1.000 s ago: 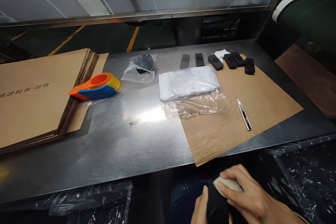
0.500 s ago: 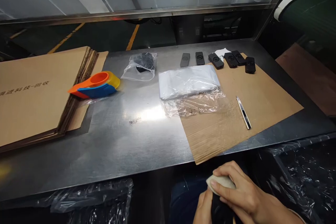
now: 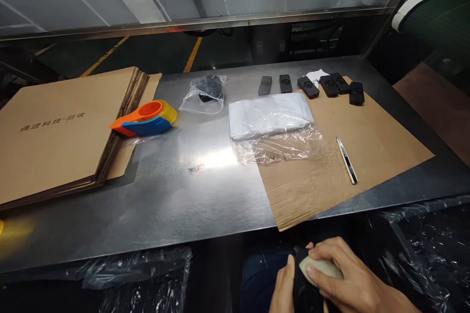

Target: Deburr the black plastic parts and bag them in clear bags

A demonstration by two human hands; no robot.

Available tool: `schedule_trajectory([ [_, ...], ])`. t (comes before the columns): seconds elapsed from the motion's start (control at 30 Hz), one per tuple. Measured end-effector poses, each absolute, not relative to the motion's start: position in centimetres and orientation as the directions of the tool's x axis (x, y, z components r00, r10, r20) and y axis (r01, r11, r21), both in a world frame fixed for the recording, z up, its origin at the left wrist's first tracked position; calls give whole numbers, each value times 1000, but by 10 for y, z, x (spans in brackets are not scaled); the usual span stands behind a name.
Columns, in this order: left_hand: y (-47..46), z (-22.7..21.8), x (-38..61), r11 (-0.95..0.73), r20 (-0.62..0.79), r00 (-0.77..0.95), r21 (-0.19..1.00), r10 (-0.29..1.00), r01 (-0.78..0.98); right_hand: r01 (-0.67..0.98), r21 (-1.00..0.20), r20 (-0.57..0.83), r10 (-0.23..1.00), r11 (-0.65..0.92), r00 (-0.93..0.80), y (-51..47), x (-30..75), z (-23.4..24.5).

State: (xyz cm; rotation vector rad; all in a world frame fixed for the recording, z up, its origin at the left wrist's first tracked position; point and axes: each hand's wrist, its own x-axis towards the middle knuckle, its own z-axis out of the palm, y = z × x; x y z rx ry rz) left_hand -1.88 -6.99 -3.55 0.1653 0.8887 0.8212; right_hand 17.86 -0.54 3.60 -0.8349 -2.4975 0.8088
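One rounded cream pad (image 3: pixel 325 267) sits pinched by right fingers (image 3: pixel 327 280); left fingers (image 3: pixel 285 281) clasp a matte black piece (image 3: pixel 305 291).

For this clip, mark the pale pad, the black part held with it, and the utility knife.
Pale pad (image 3: pixel 326 267): head view, on its exposed light surface.
Black part (image 3: pixel 304 287): head view, on its visible dark side.
Utility knife (image 3: pixel 346 160): head view, mid-handle.
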Motion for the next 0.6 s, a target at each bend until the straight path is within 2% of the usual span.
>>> schedule_trajectory([
  [0.07,-71,-31,-11,679,-632,338,433,698,-593,390,-632,227,641,670,-733,0,179,28],
  [0.13,-70,-24,2,698,-656,363,363,662,-617,391,-667,243,682,634,-690,9,180,20],
  [0.23,-63,-15,18,720,-660,428,256,618,-645,495,-722,163,814,484,-558,23,186,12],
  [0.3,-58,-13,23,716,-642,446,241,624,-656,542,-747,95,869,385,-486,28,192,11],
  [0.4,-54,-18,22,707,-597,469,250,650,-661,525,-801,35,899,286,-436,30,196,13],
  [0.47,-55,-27,19,674,-549,450,318,704,-667,481,-846,24,916,232,-400,30,196,15],
  [0.5,-55,-33,17,636,-506,422,388,752,-668,448,-868,24,920,213,-390,29,195,16],
  [0.6,-51,-49,10,398,-238,329,687,914,-608,339,-922,35,910,190,-413,28,192,19],
])
